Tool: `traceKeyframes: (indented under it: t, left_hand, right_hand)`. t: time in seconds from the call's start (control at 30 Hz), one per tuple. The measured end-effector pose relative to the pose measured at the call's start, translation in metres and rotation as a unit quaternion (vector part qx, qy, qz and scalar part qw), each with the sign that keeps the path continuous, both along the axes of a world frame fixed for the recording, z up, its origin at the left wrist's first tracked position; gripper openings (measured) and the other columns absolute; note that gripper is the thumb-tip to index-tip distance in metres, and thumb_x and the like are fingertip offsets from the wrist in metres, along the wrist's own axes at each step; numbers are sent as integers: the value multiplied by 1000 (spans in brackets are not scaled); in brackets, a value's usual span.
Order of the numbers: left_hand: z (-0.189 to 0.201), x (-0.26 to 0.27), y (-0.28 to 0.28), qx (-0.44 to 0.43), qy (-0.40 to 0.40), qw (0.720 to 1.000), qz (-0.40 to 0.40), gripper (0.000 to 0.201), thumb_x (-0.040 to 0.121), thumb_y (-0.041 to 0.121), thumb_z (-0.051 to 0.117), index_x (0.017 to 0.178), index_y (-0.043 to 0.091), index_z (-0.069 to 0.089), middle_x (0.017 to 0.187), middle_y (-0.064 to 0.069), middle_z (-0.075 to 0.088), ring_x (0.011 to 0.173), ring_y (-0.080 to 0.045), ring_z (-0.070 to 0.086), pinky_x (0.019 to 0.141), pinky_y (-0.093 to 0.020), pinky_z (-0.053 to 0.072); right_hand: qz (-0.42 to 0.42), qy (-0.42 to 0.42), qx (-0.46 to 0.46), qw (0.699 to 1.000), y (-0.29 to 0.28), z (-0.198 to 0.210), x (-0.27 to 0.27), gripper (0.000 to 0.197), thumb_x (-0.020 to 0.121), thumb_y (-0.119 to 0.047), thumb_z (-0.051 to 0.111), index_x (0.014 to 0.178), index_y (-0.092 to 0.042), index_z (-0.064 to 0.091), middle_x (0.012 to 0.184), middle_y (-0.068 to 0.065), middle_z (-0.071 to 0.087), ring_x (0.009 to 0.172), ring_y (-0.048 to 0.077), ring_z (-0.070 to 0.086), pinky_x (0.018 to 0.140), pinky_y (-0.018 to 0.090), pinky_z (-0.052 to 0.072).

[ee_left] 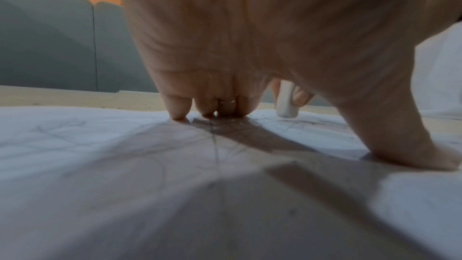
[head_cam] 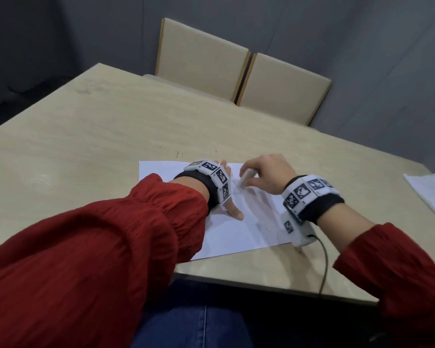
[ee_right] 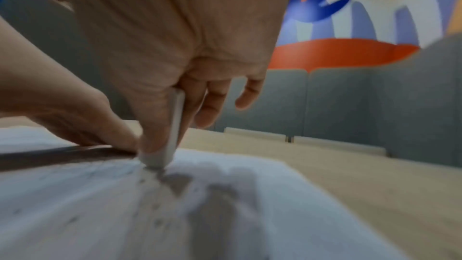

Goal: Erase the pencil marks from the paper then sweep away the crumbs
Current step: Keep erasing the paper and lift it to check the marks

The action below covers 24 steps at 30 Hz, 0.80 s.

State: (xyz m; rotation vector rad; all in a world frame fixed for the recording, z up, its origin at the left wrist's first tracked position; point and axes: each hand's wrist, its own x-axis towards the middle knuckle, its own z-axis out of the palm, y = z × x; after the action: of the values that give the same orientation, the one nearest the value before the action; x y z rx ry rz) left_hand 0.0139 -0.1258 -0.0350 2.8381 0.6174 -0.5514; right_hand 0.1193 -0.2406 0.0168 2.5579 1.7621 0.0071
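A white sheet of paper (head_cam: 161,172) with faint pencil lines lies near the table's front edge. My left hand (head_cam: 230,197) rests on it with fingers spread, fingertips (ee_left: 178,115) and thumb pressing the sheet (ee_left: 100,145) flat. My right hand (head_cam: 266,175) pinches a white eraser (head_cam: 246,178) between thumb and fingers, its lower end touching the paper just right of the left hand. In the right wrist view the eraser (ee_right: 172,135) stands nearly upright on smudged marks on the paper (ee_right: 250,215). The eraser (ee_left: 287,104) also shows behind my left palm.
The beige table (head_cam: 98,126) stretches beyond the paper, with a few dark specks (head_cam: 177,154) just past its far edge. Two cream chairs (head_cam: 201,56) stand at the far side. More white sheets (head_cam: 430,194) lie at the right edge. A cable (head_cam: 324,262) hangs from my right wrist.
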Motion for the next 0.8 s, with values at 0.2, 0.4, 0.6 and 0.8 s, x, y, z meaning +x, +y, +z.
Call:
traceKeyframes:
  t: [0.2, 0.4, 0.6, 0.8]
  left_hand:
    - [1, -8, 4, -3, 5, 999, -35, 134, 63, 81, 63, 154, 11, -7, 161, -10, -15, 149, -30, -5, 118, -52, 14]
    - [0, -7, 10, -13, -4, 1000, -27, 139, 57, 82, 66, 154, 18, -9, 163, -8, -5, 149, -30, 3, 118, -53, 16]
    - [-5, -4, 12, 9, -2, 1000, -27, 150, 45, 92, 59, 154, 14, -7, 162, -7, -7, 148, -30, 9, 117, -52, 21]
    - [-2, -6, 10, 20, -9, 999, -25, 140, 56, 86, 62, 154, 15, -9, 163, -8, -9, 149, -29, 9, 118, -49, 20]
  right_hand:
    - [-14, -28, -13, 999, 7, -2, -3, 12, 81, -33, 68, 93, -35, 68, 79, -16, 56, 78, 11, 47, 78, 29, 28]
    - [2, -39, 24, 999, 40, 4, -12, 23, 78, -18, 58, 90, -28, 74, 81, -7, 66, 82, 20, 59, 77, 28, 32]
    - [31, -52, 7, 998, 9, -3, -11, 12, 80, -30, 66, 89, -32, 73, 73, -9, 63, 72, 19, 52, 80, 31, 25]
    - [48, -88, -6, 995, 21, 0, -16, 13, 81, -26, 63, 91, -32, 70, 79, -10, 66, 82, 17, 55, 82, 34, 22]
